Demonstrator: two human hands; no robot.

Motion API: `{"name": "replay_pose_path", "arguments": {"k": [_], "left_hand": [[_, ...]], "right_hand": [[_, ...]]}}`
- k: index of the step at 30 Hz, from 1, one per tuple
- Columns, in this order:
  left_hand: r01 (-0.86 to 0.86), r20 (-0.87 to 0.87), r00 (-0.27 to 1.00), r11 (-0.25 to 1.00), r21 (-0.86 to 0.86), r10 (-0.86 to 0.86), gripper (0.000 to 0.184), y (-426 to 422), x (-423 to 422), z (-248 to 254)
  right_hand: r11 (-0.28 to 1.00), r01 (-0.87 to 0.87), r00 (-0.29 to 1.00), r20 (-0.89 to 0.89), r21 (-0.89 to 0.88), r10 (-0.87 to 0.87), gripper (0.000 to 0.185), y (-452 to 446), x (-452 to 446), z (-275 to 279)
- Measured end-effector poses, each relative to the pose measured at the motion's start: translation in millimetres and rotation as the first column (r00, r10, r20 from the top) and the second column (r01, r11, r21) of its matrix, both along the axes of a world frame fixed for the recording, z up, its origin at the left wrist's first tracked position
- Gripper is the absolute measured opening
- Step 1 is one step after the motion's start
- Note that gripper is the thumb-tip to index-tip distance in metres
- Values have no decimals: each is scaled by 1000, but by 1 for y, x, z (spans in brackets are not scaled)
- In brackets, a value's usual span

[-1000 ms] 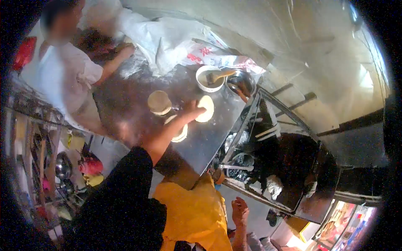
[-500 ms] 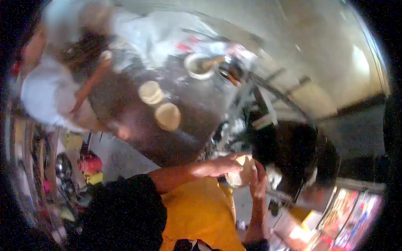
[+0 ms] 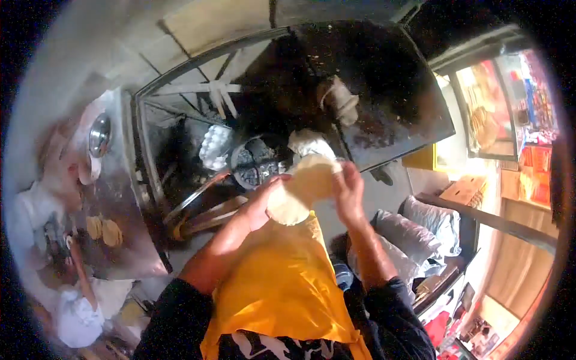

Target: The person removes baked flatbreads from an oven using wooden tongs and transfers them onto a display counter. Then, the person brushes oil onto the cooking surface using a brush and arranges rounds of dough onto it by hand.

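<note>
In front of my orange apron, my left hand (image 3: 264, 201) is closed on a pale, flat dough round (image 3: 288, 207). Level with it, my right hand (image 3: 348, 192) grips the edge of another dough round (image 3: 319, 171). The two rounds overlap between my hands; whether more are stacked beneath cannot be seen. Just beyond them stand a round stove with grey coals (image 3: 257, 165) and a crumpled white cloth or bag (image 3: 309, 144).
A dark flat surface (image 3: 396, 120) with a cloth bundle (image 3: 339, 101) on it lies ahead. At left, a co-worker (image 3: 75, 312) is beside a table (image 3: 129, 207) holding more dough rounds (image 3: 108, 231). Silvery sacks (image 3: 408, 237) lie at right; a tray of eggs (image 3: 214, 147) sits near the stove.
My view has swung right, from the work table towards the coal stove. My hands have moved apart, and the dough rounds between them are now spread, with two showing.
</note>
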State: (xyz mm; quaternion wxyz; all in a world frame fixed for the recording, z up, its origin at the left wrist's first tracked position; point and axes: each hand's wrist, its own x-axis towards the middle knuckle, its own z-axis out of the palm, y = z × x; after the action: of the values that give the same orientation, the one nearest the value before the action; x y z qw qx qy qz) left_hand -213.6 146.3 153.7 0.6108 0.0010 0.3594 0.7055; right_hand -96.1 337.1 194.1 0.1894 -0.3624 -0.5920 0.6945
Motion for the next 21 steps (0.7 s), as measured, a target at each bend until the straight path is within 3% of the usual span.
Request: {"name": "replay_pose_path", "arguments": {"k": [1, 2, 4, 6, 9, 12, 13, 15, 16, 17, 18, 20, 21], "left_hand": [[17, -66, 998, 994, -109, -24, 47, 16, 1, 1], [36, -165, 985, 997, -66, -47, 45, 29, -4, -9], [21, -238, 970, 995, -97, -43, 43, 60, -9, 9], [14, -177, 983, 990, -140, -39, 42, 82, -13, 18], [31, -193, 980, 994, -105, -51, 37, 108, -20, 17], [65, -193, 977, 990, -126, -89, 33, 136, -24, 25], [116, -196, 972, 991, -69, -128, 33, 144, -26, 22], [149, -188, 967, 980, -133, -172, 35, 159, -29, 24], [190, -181, 957, 962, -194, -225, 37, 164, -28, 23], [178, -225, 950, 969, -172, -215, 44, 169, -25, 15], [182, -221, 950, 968, -176, -219, 44, 174, -24, 11], [217, -348, 903, 967, -136, -251, 49, 182, -24, 4], [224, -340, 907, 968, -115, -250, 49, 186, -26, 6]], "right_hand": [[995, 97, 995, 4, -40, -97, 19, 32, 7, -15], [978, 193, 981, 17, -77, -192, 18, 59, 8, -30], [980, 198, 980, -2, -11, -198, 20, 113, 8, -29], [950, 308, 951, 49, -46, -306, 24, 158, 1, -13], [851, 467, 865, -78, -239, -496, 31, 213, -12, -23], [952, 296, 955, 7, -78, -296, 30, 222, 15, -70], [970, 244, 959, 150, 7, -242, 36, 202, 15, -63], [987, 75, 988, 146, -143, -54, 47, 165, 12, -49], [995, -61, 971, 226, -83, 78, 48, 151, 9, -48], [982, -186, 967, 167, -42, 190, 47, 139, 2, -36], [954, -277, 940, 175, -113, 294, 44, 134, -3, -21], [932, -362, 913, 190, -39, 362, 41, 130, -10, -12], [925, -366, 920, 191, 99, 343, 40, 134, -13, -12]]}}
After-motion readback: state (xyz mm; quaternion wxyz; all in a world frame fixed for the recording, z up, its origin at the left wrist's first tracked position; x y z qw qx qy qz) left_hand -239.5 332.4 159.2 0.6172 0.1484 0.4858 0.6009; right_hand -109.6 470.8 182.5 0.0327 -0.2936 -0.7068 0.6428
